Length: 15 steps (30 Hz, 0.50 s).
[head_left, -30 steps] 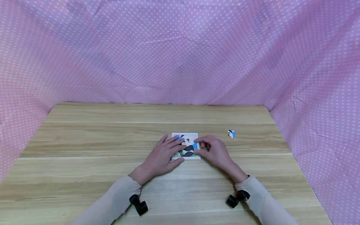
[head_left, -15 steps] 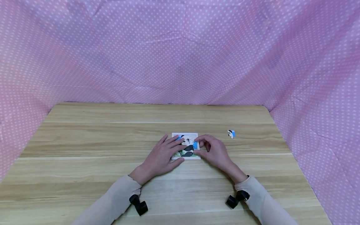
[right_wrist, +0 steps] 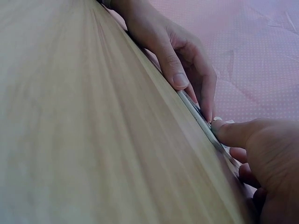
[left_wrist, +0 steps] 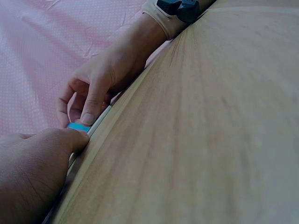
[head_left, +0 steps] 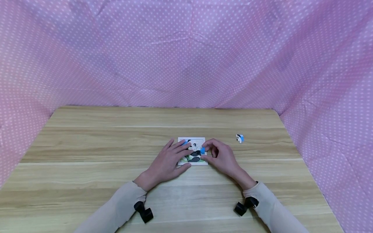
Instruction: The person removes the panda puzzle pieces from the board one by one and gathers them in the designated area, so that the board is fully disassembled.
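A white-framed panda jigsaw puzzle point(head_left: 196, 159) lies flat on the wooden table in the head view. Spread across its left half is my left hand point(head_left: 169, 161), fingers straight and thumb along the near edge, hiding part of the picture. My right hand point(head_left: 223, 156) pinches a blue puzzle piece point(head_left: 203, 150) between thumb and forefinger at the puzzle's right side. The left wrist view shows this blue piece point(left_wrist: 77, 126) under the right thumb, above the board's edge. From the right wrist, the thin side of the puzzle board point(right_wrist: 198, 120) shows between both hands.
A loose puzzle piece point(head_left: 240, 138), black, white and blue, lies on the table point(head_left: 116, 139) beyond the right hand. Pink dotted cloth point(head_left: 186, 58) hangs behind the table and along its sides. Each sleeve has a black device point(head_left: 246, 206) at the wrist.
The right forefinger has shifted slightly, and the blue piece under it has turned a little at the puzzle's right side. The left hand and the loose piece stay in place.
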Tool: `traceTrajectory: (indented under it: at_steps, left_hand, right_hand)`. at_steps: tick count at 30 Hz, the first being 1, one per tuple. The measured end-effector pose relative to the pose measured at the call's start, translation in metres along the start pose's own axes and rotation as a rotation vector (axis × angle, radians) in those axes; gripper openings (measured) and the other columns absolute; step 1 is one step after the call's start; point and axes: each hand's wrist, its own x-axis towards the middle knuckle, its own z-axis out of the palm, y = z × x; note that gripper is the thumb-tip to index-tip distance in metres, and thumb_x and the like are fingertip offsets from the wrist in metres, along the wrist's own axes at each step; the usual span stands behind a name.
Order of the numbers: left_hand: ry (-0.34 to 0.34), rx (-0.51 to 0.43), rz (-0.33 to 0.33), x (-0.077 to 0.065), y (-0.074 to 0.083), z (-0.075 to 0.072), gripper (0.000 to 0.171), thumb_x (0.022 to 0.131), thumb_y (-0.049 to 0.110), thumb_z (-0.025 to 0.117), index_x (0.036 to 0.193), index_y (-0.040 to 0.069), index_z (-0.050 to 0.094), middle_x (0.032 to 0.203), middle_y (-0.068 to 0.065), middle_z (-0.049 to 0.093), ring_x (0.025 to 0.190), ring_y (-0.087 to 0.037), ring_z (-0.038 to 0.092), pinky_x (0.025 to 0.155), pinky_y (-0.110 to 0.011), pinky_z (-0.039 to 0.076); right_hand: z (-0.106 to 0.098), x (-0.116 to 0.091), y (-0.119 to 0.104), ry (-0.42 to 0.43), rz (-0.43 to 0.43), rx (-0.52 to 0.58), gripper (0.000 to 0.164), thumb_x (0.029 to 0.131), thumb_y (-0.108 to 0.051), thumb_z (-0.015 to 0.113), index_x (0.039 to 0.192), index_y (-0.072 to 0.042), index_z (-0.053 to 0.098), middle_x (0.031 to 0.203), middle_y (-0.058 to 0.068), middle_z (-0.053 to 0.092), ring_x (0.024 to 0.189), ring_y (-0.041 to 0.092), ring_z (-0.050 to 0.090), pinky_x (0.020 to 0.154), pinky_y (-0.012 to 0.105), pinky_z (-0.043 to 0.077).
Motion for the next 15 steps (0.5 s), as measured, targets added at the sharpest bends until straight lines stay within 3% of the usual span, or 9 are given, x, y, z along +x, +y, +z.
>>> traceTrajectory:
  at_steps: [15]
  left_hand:
    - [-0.011, 0.001, -0.011, 0.0002, 0.0004, -0.0004, 0.052, 0.109, 0.048, 0.067, 0.152, 0.019, 0.069, 0.170, -0.004, 0.053, 0.163, -0.029, 0.041, 0.137, -0.061, 0.020]
  right_hand:
    - [0.0002, -0.0005, -0.0026, 0.030, 0.001, 0.053, 0.028, 0.090, -0.001, 0.092, 0.105, -0.013, 0.072, 0.082, -0.005, 0.066, 0.066, 0.007, 0.054, 0.059, 0.022, 0.045]
